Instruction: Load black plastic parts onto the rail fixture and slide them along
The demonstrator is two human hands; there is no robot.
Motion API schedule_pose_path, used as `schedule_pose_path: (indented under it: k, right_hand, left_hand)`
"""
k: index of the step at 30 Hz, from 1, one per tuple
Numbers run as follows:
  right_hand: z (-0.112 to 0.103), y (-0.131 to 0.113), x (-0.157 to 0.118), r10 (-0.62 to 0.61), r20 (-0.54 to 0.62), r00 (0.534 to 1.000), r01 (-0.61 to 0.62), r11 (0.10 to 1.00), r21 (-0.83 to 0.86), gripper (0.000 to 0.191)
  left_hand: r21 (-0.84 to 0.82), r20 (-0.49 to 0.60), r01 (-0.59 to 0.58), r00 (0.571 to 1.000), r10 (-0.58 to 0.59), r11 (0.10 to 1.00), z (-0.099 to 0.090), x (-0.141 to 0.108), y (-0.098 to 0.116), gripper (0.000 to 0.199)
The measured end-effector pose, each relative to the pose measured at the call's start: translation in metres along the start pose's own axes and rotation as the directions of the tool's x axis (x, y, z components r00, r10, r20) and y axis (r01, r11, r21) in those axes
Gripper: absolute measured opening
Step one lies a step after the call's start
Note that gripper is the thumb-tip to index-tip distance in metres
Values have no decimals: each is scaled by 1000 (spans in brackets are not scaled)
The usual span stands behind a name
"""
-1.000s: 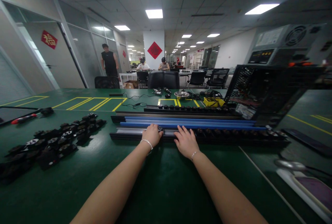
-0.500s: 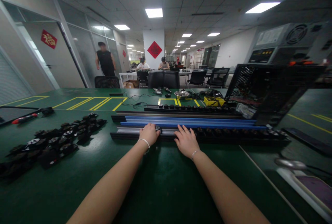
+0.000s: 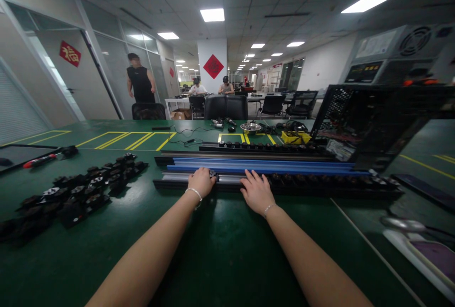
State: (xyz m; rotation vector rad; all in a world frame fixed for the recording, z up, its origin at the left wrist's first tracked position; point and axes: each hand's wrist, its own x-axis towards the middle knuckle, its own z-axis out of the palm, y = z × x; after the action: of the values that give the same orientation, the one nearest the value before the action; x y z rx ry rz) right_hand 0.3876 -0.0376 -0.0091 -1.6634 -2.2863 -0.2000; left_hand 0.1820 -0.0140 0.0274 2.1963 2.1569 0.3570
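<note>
A long black rail with a silver inner channel [image 3: 229, 180] lies across the table in front of me. My left hand [image 3: 201, 183] is closed over its left part, fingers curled on a small black part [image 3: 213, 174] in the channel; most of that part is hidden. Further right, my right hand [image 3: 257, 192] rests on the rail with its fingers spread and nothing gripped. Beyond its fingertips, a row of small black parts [image 3: 320, 182] fills the right stretch of the rail. Directly behind runs a blue rail [image 3: 302, 167].
Loose black parts [image 3: 94, 188] are heaped at left, near a red-handled tool [image 3: 39, 160]. An open computer case [image 3: 387, 127] stands at right. A metal bowl [image 3: 250, 129] and yellow item [image 3: 295, 137] sit behind the rails. A person [image 3: 140, 82] stands beyond the table.
My left hand has slid slightly left along the rail, with the small black part. My right hand keeps its place. The view has shifted a little.
</note>
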Motion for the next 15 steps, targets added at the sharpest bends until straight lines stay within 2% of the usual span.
schedule_pose_path:
  k: [15]
  right_hand:
    - [0, 0, 0, -8, -7, 1000, 8, 1000, -9, 33]
  left_hand:
    - [-7, -16, 43, 999, -43, 999, -4, 1, -20, 34]
